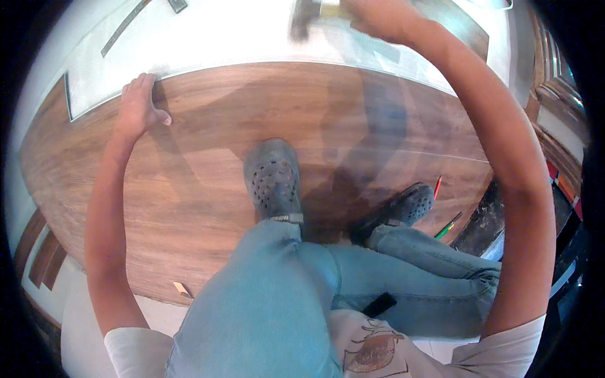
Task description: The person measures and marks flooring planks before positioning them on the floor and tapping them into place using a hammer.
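My right hand point(384, 19) is raised at the top right and closed round the handle of a hammer point(305, 19). The hammer's head is smeared by motion, above the white floor point(246, 41). On the left, my left hand point(138, 107) lies flat at the far edge of the brown wood-look planks point(208, 101). Its fingers are stretched over that edge and its thumb stands apart. Nothing shows in its grip.
My clog-clad feet point(273, 176) stand on the planks. A red pencil point(438, 187) and a green pen-like stick point(448, 227) lie on the right. A dark metal ruler-like strip point(125, 28) lies at the far left. A small wood offcut point(182, 289) sits by the near edge.
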`<state>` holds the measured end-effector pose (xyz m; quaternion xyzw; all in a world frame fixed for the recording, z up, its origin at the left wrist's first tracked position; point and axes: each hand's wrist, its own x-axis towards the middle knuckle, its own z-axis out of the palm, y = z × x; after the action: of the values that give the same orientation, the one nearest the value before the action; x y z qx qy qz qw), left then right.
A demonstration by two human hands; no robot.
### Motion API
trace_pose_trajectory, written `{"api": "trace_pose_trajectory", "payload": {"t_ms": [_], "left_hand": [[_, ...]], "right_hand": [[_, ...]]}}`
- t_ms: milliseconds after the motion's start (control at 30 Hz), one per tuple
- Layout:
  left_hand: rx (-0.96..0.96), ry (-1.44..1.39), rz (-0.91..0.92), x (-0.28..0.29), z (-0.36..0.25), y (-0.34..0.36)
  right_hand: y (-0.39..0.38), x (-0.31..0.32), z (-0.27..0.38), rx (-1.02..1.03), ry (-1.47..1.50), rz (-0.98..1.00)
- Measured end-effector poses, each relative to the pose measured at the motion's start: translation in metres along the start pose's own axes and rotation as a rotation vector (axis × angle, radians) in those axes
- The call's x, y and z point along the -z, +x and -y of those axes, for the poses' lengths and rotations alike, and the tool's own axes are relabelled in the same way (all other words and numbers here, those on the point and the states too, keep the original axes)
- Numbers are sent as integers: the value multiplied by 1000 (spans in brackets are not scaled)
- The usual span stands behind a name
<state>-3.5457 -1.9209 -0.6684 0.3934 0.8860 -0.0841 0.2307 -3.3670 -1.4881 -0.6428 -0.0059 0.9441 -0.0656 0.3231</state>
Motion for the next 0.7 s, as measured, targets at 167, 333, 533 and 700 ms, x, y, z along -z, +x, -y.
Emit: {"api": "trace_pose_trajectory", "payload": {"t_ms": [167, 333, 533, 700], "left_hand": [[46, 0, 22, 1, -5, -1], [20, -25, 91, 7, -1, 0], [76, 24, 93, 6, -8, 3], [6, 16, 43, -1, -1, 5]], "right_hand": [[-10, -1, 4, -5, 21, 22], [-11, -19, 2, 26, 28, -46], [-2, -37, -8, -89, 105, -246], [-37, -70, -27, -134, 113, -683]]}}
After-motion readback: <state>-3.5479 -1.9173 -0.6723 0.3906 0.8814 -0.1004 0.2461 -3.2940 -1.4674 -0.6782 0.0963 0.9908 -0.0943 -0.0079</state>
